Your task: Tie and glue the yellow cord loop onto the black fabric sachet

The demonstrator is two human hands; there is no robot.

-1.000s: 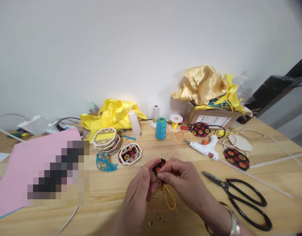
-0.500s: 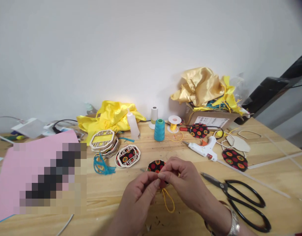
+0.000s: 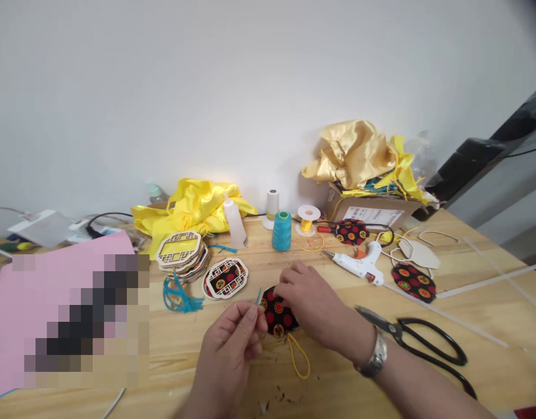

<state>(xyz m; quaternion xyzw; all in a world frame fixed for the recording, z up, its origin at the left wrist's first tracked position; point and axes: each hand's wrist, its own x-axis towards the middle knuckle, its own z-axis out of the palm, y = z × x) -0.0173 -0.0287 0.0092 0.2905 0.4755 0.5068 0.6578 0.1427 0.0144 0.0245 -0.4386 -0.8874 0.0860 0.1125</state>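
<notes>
A black patterned fabric piece point(image 3: 278, 317) with red and orange motifs lies on the wooden table, and a yellow cord loop point(image 3: 300, 362) extends from its lower edge. My left hand point(image 3: 233, 343) is closed at the left of the piece, pinching a thin bluish-grey strip point(image 3: 259, 295) between thumb and fingers. Over the piece's upper right edge is my right hand point(image 3: 306, 299), its fingers bent downward; their tips are partly hidden, and whether they hold anything does not show.
Black-handled scissors point(image 3: 396, 330) lie at the right, below a white glue gun point(image 3: 359, 263). Behind my hands stand a teal thread cone point(image 3: 281, 231) and a yellow spool point(image 3: 308, 218). Wooden lattice frames point(image 3: 179, 249) are stacked at left, near blue tassels point(image 3: 180, 295).
My hands have moved apart, the left one down and left, the right one slightly up. More of the patterned piece shows, and the thin strip now stands out from my left fingers.
</notes>
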